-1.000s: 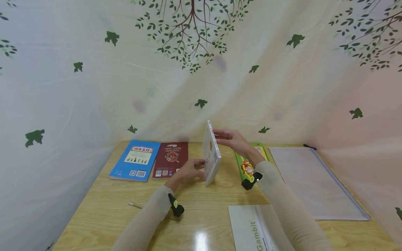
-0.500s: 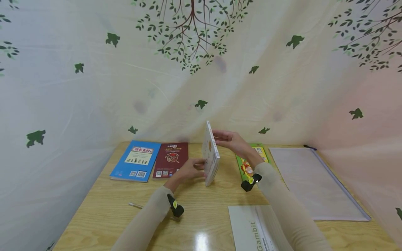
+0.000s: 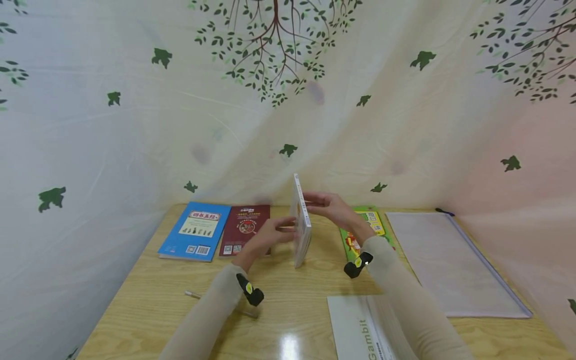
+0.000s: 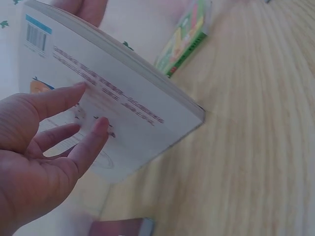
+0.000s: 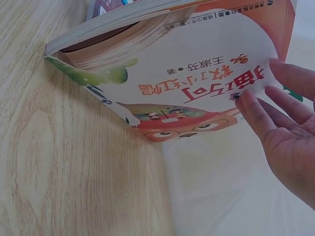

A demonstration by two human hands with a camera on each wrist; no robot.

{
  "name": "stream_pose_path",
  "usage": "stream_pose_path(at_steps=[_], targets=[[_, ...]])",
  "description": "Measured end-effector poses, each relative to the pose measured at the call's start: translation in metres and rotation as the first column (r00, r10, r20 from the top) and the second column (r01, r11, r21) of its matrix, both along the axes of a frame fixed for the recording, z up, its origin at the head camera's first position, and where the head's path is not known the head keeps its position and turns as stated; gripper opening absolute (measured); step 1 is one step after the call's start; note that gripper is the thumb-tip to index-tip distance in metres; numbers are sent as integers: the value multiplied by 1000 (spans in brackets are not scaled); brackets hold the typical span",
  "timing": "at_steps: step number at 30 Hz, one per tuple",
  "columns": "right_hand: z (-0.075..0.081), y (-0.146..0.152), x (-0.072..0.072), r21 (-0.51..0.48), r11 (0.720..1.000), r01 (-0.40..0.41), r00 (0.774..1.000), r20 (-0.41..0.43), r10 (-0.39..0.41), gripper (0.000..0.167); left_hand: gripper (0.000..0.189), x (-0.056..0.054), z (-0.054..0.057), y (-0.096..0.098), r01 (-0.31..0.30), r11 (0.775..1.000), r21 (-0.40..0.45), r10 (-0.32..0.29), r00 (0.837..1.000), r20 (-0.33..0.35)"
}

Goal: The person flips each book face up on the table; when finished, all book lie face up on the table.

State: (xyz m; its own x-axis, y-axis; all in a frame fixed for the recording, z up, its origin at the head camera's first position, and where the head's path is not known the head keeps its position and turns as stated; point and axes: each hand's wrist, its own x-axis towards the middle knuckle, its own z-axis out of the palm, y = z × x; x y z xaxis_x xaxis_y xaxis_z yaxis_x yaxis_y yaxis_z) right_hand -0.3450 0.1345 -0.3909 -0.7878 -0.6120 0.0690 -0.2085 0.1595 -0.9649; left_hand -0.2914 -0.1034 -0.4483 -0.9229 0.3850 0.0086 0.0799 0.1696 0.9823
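Observation:
A thin white picture book [image 3: 302, 222] stands on edge near the middle of the table, spine side towards the head camera. My left hand [image 3: 274, 232] is at its back cover, which carries a barcode and lines of print in the left wrist view; the fingertips [image 4: 101, 127] are spread against or right at that cover. Across from it, my right hand [image 3: 330, 206] has its extended fingertips [image 5: 246, 96] at the illustrated front cover with an orange animal face. Neither hand curls round the book.
A blue book [image 3: 193, 232] and a maroon book [image 3: 245, 227] lie at the back left. Behind the right wrist lies a green book [image 3: 373, 222], beside a translucent zip pouch [image 3: 454, 265]. A white "Gambit" pack [image 3: 355, 325] and a pencil-like stick [image 3: 193, 294] are nearer.
My left hand has slid higher up the back cover. The right hand has dropped slightly, and the standing book has turned a little, its top shifting left.

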Motion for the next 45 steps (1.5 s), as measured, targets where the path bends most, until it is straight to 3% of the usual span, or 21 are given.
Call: stream_pose_path(at_steps=[4,7,11,16,24,34,45], targets=[[-4,-1,-1,22,1000,-2,1000,-4,2,51,57,1,13,0,-26,1000,13,26,999,-23],[-7,-3,-1,17,1000,-21,1000,-8,21,52,55,0,22,1,-25,997,74,27,1000,-15],[-10,-5,2,15,999,-40,999,0,40,53,52,-2,29,0,-27,985,170,26,1000,7],[-15,-9,3,3,999,-51,999,10,51,53,49,-2,35,-1,-57,977,204,55,998,19],[-25,-18,4,-2,998,-60,998,17,60,54,52,-3,41,-9,-99,975,199,95,995,30],[-39,-24,1,8,997,-81,996,24,81,55,55,-4,41,-20,-87,972,217,84,996,24],[-57,-30,-5,41,993,-114,993,-22,115,52,56,-3,38,-27,-74,974,212,74,997,11]])
